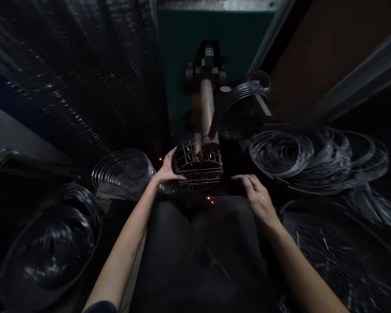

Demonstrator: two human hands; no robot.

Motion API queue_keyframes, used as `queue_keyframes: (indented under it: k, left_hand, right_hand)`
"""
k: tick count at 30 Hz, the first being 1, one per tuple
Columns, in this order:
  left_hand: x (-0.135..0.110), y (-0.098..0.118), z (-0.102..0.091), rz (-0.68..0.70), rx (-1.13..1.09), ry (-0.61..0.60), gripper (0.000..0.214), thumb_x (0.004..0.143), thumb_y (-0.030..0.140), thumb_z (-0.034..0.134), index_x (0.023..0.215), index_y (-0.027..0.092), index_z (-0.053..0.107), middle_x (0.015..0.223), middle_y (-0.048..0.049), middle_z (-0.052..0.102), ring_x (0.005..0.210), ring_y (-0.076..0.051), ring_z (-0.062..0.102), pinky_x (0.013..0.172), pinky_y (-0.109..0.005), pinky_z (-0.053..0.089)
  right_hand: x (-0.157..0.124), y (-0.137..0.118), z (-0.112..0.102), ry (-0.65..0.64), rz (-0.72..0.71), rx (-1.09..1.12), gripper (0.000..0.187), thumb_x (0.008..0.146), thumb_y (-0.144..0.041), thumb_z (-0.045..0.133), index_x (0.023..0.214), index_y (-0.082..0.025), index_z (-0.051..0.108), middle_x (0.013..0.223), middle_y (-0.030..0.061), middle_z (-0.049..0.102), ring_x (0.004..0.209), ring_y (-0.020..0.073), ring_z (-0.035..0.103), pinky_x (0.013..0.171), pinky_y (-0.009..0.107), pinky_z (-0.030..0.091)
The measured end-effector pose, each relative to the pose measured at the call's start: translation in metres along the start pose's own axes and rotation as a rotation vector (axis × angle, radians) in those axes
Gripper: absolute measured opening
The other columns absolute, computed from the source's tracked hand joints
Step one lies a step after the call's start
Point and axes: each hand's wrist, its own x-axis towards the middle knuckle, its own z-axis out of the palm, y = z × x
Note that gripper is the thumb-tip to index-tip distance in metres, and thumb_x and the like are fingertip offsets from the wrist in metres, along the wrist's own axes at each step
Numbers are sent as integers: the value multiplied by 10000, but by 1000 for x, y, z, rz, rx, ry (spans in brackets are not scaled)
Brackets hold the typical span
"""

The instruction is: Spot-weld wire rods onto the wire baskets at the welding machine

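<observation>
A round wire basket (pixel 200 176) sits at the end of a machine's metal arm, around or just under the tip of that arm (pixel 207 108). My left hand (pixel 167 169) grips the basket's left side, thumb across the front wires and fingers up along the rim. To the right of the basket, with a gap between, my right hand (pixel 254 193) is held with its fingers stretched toward it; nothing shows in them. Small orange sparks (pixel 210 200) glow just below the basket, above my dark-clothed lap.
Stacked wire rings (pixel 125 171) stand left of the basket. Coils of wire rings (pixel 313 156) lie on the right, above a tub of short wire pieces (pixel 332 256). Another tub (pixel 52 243) holds wire parts at lower left. More rings (pixel 239 108) hang beside the machine.
</observation>
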Motion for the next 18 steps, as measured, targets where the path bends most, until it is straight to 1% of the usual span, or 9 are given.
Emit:
queue_keyframes:
  k: [2, 4, 8, 10, 12, 13, 15, 16, 18]
  left_hand:
    - [-9, -10, 4, -31, -56, 6, 1331, 482, 608, 839, 1485, 179, 77, 1514, -218, 145, 1418, -357, 169, 1155, -538, 179]
    - [-12, -17, 9, -62, -142, 31, 1313, 537, 613, 810, 1486, 186, 9, 1508, -224, 162, 1424, -333, 181, 1148, -515, 215]
    - [-8, -21, 15, -106, -281, 89, 1318, 554, 603, 804, 1477, 218, -55, 1438, -214, 284, 1402, -306, 260, 1124, -494, 272]
    - [-10, -18, 13, -116, -306, 118, 1329, 514, 596, 825, 1471, 236, -24, 1414, -200, 308, 1388, -312, 284, 1114, -505, 286]
    - [-18, -10, 8, -133, -313, 157, 1305, 502, 600, 826, 1459, 254, 9, 1399, -181, 314, 1369, -307, 312, 1101, -508, 315]
    - [-25, -4, 6, -130, -296, 180, 1283, 504, 602, 822, 1452, 259, 28, 1397, -172, 310, 1356, -301, 331, 1096, -503, 329]
    - [-43, 13, 1, -75, -211, 220, 1215, 523, 580, 819, 1439, 267, 86, 1399, -149, 302, 1326, -287, 366, 1091, -483, 352]
    - [-52, 23, 0, -22, -151, 223, 1172, 533, 553, 823, 1431, 271, 125, 1398, -137, 305, 1314, -286, 373, 1092, -477, 356]
    - [-66, 47, 0, 97, -33, 176, 1087, 543, 474, 839, 1410, 279, 213, 1381, -116, 330, 1301, -299, 367, 1097, -483, 353]
  right_hand:
    - [-25, 16, -9, -69, 60, -38, 388, 947, -482, 358, 998, -269, 678, 1000, 42, 663, 983, 198, 616, 894, 326, 472]
    - [-49, 37, -9, -116, 85, -97, 370, 933, -483, 383, 1027, -278, 677, 1006, 44, 683, 978, 211, 638, 872, 346, 504]
    - [-92, 87, 4, -177, 13, -160, 287, 892, -454, 446, 956, -325, 694, 922, 32, 720, 868, 252, 693, 768, 417, 578]
    - [-104, 110, 8, -190, -35, -154, 263, 882, -439, 451, 906, -354, 698, 867, 20, 729, 803, 266, 707, 709, 436, 599]
    - [-107, 120, 8, -170, -28, -149, 254, 874, -439, 460, 914, -357, 697, 871, 16, 736, 810, 277, 712, 692, 444, 606]
    - [-105, 119, 7, -155, -3, -146, 253, 868, -443, 474, 945, -347, 695, 892, 20, 739, 835, 280, 711, 698, 443, 605]
    - [-97, 98, 2, -155, 47, -123, 288, 848, -447, 526, 1060, -318, 673, 986, 34, 733, 913, 276, 699, 743, 426, 597]
    - [-91, 81, 0, -172, 62, -92, 330, 840, -443, 553, 1122, -302, 652, 1049, 42, 720, 964, 267, 685, 785, 411, 585]
    - [-75, 40, -2, -240, 70, 7, 389, 829, -429, 598, 1184, -273, 622, 1149, 49, 684, 1047, 243, 649, 879, 380, 543]
